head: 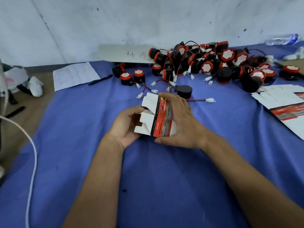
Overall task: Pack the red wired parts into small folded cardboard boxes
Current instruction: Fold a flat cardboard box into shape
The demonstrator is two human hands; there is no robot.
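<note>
A small red-and-white cardboard box point(157, 116), its white flaps open to the left, sits between both hands above the blue cloth point(164, 178). The left hand point(127, 127) grips its flap end from below; the right hand point(179, 120) curls over its printed side. Beyond lies the pile of red wired parts point(205, 63), with one black part point(183, 91) just behind the right hand's fingers. Flat box blanks point(283, 102) lie far right.

There is one view only, from a camera worn on the person's head, wide-angled so straight edges bow. It looks forward and down over both forearms onto a blue cloth point(164, 170), close to the hands, with a white wall point(148, 18) rising behind and a strip of bare floor point(14, 129) at the left edge.
</note>
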